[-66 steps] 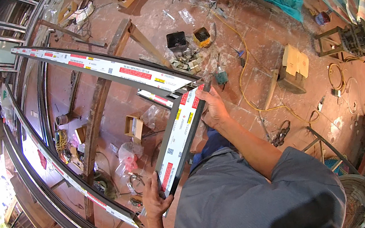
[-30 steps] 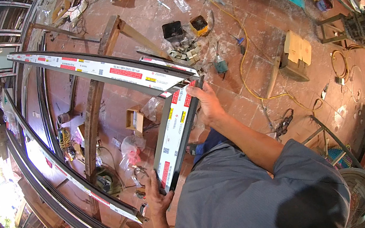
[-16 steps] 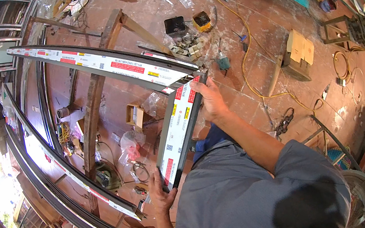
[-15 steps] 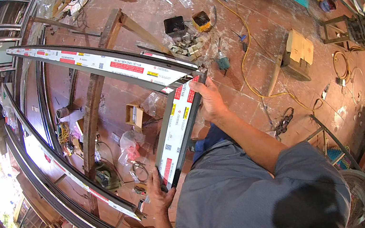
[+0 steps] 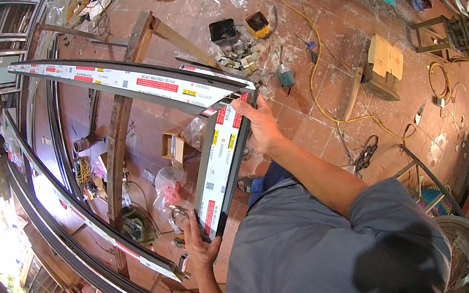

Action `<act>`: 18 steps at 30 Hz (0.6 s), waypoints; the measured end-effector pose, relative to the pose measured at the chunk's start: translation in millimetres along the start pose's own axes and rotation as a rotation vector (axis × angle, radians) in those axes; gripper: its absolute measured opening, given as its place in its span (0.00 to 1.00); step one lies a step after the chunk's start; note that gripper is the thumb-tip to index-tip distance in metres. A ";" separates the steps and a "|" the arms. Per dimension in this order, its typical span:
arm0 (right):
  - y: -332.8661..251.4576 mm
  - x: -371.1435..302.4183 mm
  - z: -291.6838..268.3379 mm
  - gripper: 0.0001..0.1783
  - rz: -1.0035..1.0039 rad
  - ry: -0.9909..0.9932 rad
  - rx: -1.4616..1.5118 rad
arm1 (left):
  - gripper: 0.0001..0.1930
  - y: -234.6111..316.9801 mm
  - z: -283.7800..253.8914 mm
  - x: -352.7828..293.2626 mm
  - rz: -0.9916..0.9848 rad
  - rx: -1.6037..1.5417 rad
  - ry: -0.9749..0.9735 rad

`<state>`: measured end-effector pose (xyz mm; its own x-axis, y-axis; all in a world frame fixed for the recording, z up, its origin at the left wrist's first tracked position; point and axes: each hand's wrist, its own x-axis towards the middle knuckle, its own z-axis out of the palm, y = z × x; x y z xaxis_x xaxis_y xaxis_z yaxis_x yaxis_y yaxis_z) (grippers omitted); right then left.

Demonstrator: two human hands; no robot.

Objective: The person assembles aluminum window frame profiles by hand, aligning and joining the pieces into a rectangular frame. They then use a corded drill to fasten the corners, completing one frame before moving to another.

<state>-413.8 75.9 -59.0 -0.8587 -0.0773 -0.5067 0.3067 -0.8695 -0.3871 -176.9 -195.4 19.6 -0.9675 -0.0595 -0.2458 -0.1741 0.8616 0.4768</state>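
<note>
Both hands gripped a short frame profile, dark with a white protective film bearing red and yellow labels, which slanted through the centre of the frame. The right hand (image 5: 260,120) was curled around the upper end of the short frame profile (image 5: 218,161), thumb and fingers closed on it; the left hand (image 5: 203,248) clasped the lower end, thumb on one side and fingers on the other. The upper end met the end of a long frame profile (image 5: 130,82), which ran toward the upper left across a wooden beam (image 5: 119,144); whether the joint was flush could not be told. Another filmed profile (image 5: 88,216) lay at lower left. On the reddish tiled floor (image 5: 304,116), a black square container (image 5: 222,30) and a yellow one stood at upper centre, beside small metal pieces (image 5: 235,59). A yellow cable (image 5: 320,51) wound down right of centre, near a cardboard box (image 5: 386,59).
</note>
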 end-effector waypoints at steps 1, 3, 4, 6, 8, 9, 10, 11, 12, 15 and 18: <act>-0.4 -0.4 1.6 0.25 0.006 0.003 0.026 | 0.55 1.3 0.0 1.8 0.025 -0.003 0.016; 0.9 -1.8 3.3 0.25 0.008 0.000 0.051 | 0.55 2.6 -1.3 2.9 0.031 0.013 0.024; 1.5 -1.7 2.4 0.25 0.002 -0.005 0.051 | 0.55 2.9 -2.0 4.0 0.015 0.029 0.014; 3.5 -1.2 1.0 0.26 -0.028 -0.001 0.021 | 0.56 2.4 -2.7 5.6 -0.008 0.030 -0.005; 7.8 -0.2 -2.5 0.26 -0.075 0.020 -0.037 | 0.56 -2.4 0.5 8.1 -0.021 -0.001 -0.027; 11.2 1.1 -2.9 0.26 -0.114 0.017 -0.036 | 0.57 -3.2 1.6 8.4 0.002 -0.014 -0.031; 15.6 3.2 -1.8 0.26 -0.155 0.016 -0.034 | 0.57 -2.3 3.6 8.1 0.027 -0.026 -0.037; 20.5 3.3 -0.7 0.26 -0.193 0.019 -0.024 | 0.57 -1.8 3.5 7.2 0.050 -0.031 -0.048; 22.3 4.5 -0.5 0.26 -0.191 0.021 -0.012 | 0.56 4.9 -1.9 9.6 0.003 -0.067 -0.098; 24.3 8.7 1.9 0.23 -0.193 0.036 0.028 | 0.47 -16.2 -20.3 38.3 0.030 -0.191 -0.138; 23.2 5.6 11.1 0.20 -0.197 0.044 0.017 | 0.35 -1.6 -46.8 132.9 0.167 -0.137 -0.023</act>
<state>-416.1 49.8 -62.2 -0.8826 0.1162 -0.4556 0.1273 -0.8737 -0.4695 -313.7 -228.3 25.6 -0.9808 0.0913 -0.1722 -0.0365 0.7820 0.6222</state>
